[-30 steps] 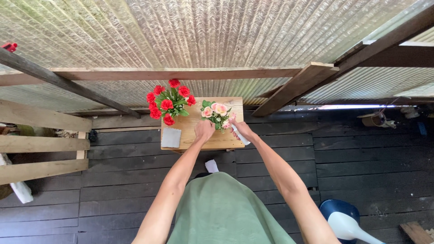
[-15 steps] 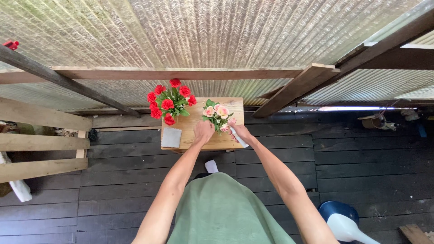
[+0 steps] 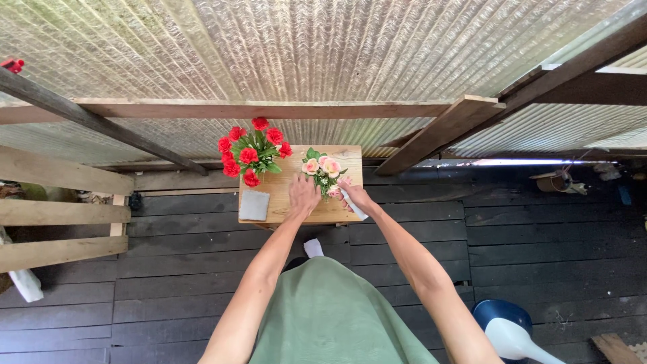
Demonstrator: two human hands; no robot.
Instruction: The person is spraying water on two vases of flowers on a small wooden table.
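Note:
A small wooden table (image 3: 283, 192) stands on a dark plank floor. On it a bunch of red flowers (image 3: 251, 152) stands at the far left, and a smaller bunch of pink flowers (image 3: 321, 167) with green leaves sits nearer the middle. My left hand (image 3: 302, 195) rests flat on the tabletop just left of the pink bunch, fingers apart. My right hand (image 3: 355, 197) holds a white strip-like object (image 3: 353, 205) right beside the stems of the pink flowers. A grey square pad (image 3: 254, 205) lies at the table's near left corner.
A corrugated sheet wall (image 3: 323, 61) with wooden beams (image 3: 441, 131) rises behind the table. Wooden rails (image 3: 60, 216) stand at the left. A blue bucket with a white watering can (image 3: 512, 330) sits at the lower right. A white item (image 3: 313, 247) lies under the table edge.
Both hands have stayed at the pink bunch with only slight shifts; the flowers and table have not moved.

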